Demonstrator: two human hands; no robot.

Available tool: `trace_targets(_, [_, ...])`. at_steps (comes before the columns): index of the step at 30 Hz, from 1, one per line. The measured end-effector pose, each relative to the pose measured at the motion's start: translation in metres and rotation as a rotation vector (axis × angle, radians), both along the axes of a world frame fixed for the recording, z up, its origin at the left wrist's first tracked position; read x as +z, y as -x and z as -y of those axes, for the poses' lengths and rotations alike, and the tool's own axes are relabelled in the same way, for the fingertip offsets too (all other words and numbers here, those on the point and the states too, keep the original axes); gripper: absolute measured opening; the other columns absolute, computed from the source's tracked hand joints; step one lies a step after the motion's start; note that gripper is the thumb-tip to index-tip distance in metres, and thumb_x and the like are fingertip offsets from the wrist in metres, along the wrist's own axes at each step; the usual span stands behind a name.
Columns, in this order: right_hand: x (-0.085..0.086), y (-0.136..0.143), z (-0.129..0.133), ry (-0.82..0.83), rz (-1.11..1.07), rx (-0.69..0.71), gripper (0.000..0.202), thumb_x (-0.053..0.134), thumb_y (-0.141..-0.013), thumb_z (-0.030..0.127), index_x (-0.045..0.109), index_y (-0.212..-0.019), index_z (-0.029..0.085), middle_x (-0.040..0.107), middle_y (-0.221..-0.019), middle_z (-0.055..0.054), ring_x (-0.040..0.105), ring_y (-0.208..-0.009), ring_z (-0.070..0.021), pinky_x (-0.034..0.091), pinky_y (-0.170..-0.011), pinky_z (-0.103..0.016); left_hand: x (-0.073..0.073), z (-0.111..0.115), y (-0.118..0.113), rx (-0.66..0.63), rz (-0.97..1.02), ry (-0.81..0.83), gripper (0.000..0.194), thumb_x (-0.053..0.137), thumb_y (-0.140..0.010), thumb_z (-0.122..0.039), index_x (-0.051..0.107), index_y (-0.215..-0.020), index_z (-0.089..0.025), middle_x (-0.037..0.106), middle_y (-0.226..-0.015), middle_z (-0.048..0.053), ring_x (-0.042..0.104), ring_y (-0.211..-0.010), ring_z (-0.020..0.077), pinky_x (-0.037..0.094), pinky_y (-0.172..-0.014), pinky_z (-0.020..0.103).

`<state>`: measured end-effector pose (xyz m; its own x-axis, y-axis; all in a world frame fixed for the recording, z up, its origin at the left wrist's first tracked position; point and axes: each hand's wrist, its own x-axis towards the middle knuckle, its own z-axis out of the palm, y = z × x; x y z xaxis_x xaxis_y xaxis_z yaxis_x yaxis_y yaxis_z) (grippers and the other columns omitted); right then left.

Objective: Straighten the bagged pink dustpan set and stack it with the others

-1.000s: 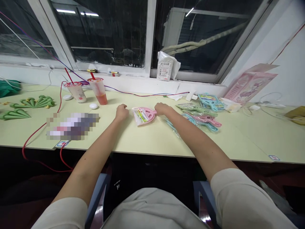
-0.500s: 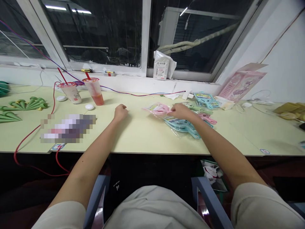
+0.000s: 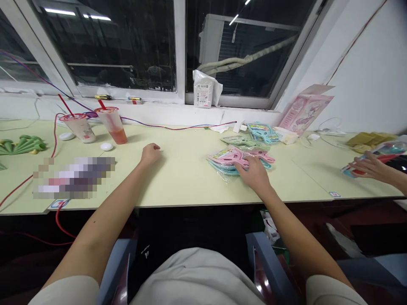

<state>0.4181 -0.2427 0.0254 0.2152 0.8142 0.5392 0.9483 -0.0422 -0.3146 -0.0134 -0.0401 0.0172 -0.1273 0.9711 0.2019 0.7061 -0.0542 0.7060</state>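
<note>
My right hand (image 3: 254, 173) is closed around the handle side of a pink triangular plastic tool (image 3: 230, 156), squeegee-like and wrapped in a clear bag. This pink tool lies on top of blue ones (image 3: 222, 169) of similar shape, also bagged. Just behind them is a green bagged one (image 3: 241, 141), and farther back a blue bagged one (image 3: 262, 132) with a printed card. Left of the pile, my left hand (image 3: 151, 153) rests on the table with its fingers curled into a loose fist, holding nothing visible.
Two drink cups (image 3: 111, 123) with red straws stand back left near a white oval object (image 3: 107, 146). A blurred-out item (image 3: 74, 176) and green pieces (image 3: 23, 145) lie left. A pink box (image 3: 307, 111) stands back right. Another person's hand (image 3: 369, 167) holds a bagged item at far right.
My right hand has drawn the pink tool right and nearer, onto the blue ones. My left hand stays curled on the table. The view has shifted right, and another person's hand has come in.
</note>
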Motion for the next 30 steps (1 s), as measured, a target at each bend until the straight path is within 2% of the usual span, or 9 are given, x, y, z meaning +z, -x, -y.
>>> trace_targets(4, [-0.013, 0.006, 0.008, -0.096, -0.089, 0.042, 0.060, 0.055, -0.098, 0.053, 0.056, -0.144, 0.015, 0.063, -0.135, -0.023, 0.058, -0.128, -0.0374, 0.049, -0.107, -0.052, -0.001, -0.002, -0.001, -0.004, -0.028, 0.002, 0.023, 0.064, -0.074, -0.013, 0.070, -0.095, -0.020, 0.074, -0.104, 0.009, 0.067, -0.096, 0.0258, 0.050, -0.079, 0.033])
trace_targets(8, [-0.022, 0.012, -0.001, -0.116, -0.075, 0.081, 0.049, 0.052, -0.100, 0.044, 0.059, -0.138, 0.013, 0.064, -0.132, -0.023, 0.057, -0.128, -0.0366, 0.047, -0.110, -0.051, -0.003, -0.004, -0.001, -0.014, -0.061, -0.010, 0.023, 0.063, -0.075, -0.012, 0.071, -0.095, -0.020, 0.075, -0.102, 0.009, 0.067, -0.095, 0.0255, 0.050, -0.079, 0.032])
trace_targets(11, [-0.024, 0.014, -0.016, -0.104, -0.081, 0.100, 0.050, 0.052, -0.100, 0.044, 0.058, -0.137, 0.011, 0.063, -0.131, -0.023, 0.056, -0.128, -0.0369, 0.046, -0.111, -0.052, -0.005, -0.006, -0.001, -0.010, -0.073, -0.020, 0.023, 0.062, -0.076, -0.012, 0.071, -0.095, -0.019, 0.075, -0.104, 0.010, 0.068, -0.097, 0.0253, 0.050, -0.082, 0.032])
trace_targets(14, [-0.020, 0.021, -0.035, -0.076, -0.116, 0.137, 0.048, 0.049, -0.102, 0.047, 0.059, -0.134, 0.012, 0.064, -0.130, -0.023, 0.056, -0.126, -0.0365, 0.046, -0.110, -0.052, -0.007, -0.007, -0.001, -0.013, -0.075, -0.026, 0.023, 0.061, -0.076, -0.012, 0.072, -0.095, -0.019, 0.076, -0.105, 0.010, 0.067, -0.097, 0.0245, 0.050, -0.083, 0.032])
trace_targets(17, [-0.014, 0.035, -0.055, -0.049, -0.145, 0.169, 0.043, 0.045, -0.104, 0.042, 0.059, -0.131, 0.011, 0.064, -0.130, -0.023, 0.057, -0.126, -0.0356, 0.046, -0.110, -0.050, -0.007, -0.007, -0.002, -0.014, -0.069, -0.033, 0.022, 0.061, -0.077, -0.012, 0.072, -0.095, -0.019, 0.075, -0.105, 0.009, 0.067, -0.096, 0.0234, 0.049, -0.083, 0.031])
trace_targets(21, [-0.006, 0.061, -0.082, 0.034, -0.148, 0.143, 0.045, 0.043, -0.105, 0.040, 0.054, -0.136, 0.009, 0.063, -0.135, -0.025, 0.056, -0.130, -0.0351, 0.044, -0.111, -0.046, -0.007, -0.006, -0.003, -0.012, -0.071, -0.027, 0.020, 0.061, -0.079, -0.012, 0.072, -0.095, -0.019, 0.075, -0.104, 0.010, 0.067, -0.097, 0.0236, 0.048, -0.083, 0.031])
trace_targets(25, [0.001, 0.082, -0.101, 0.166, -0.219, 0.112, 0.052, 0.043, -0.105, 0.048, 0.051, -0.142, 0.012, 0.065, -0.136, -0.023, 0.060, -0.127, -0.0345, 0.046, -0.106, -0.041, -0.007, -0.005, -0.002, -0.019, -0.065, -0.034, 0.020, 0.061, -0.078, -0.012, 0.071, -0.094, -0.019, 0.075, -0.104, 0.010, 0.067, -0.098, 0.0245, 0.049, -0.083, 0.032])
trace_targets(28, [0.010, 0.079, -0.110, 0.127, -0.310, 0.097, 0.055, 0.052, -0.099, 0.059, 0.060, -0.132, 0.015, 0.070, -0.125, -0.020, 0.064, -0.115, -0.0343, 0.049, -0.101, -0.043, -0.008, -0.004, -0.001, -0.018, -0.071, -0.038, 0.021, 0.058, -0.079, -0.013, 0.071, -0.095, -0.019, 0.074, -0.102, 0.010, 0.066, -0.097, 0.0262, 0.051, -0.086, 0.035])
trace_targets(30, [0.019, 0.057, -0.113, 0.050, -0.325, 0.106, 0.056, 0.053, -0.097, 0.065, 0.066, -0.122, 0.017, 0.073, -0.115, -0.017, 0.065, -0.107, -0.0326, 0.049, -0.100, -0.044, -0.008, 0.000, -0.005, -0.040, -0.116, -0.118, 0.023, 0.056, -0.082, -0.013, 0.071, -0.098, -0.019, 0.072, -0.104, 0.011, 0.066, -0.101, 0.0281, 0.052, -0.093, 0.039])
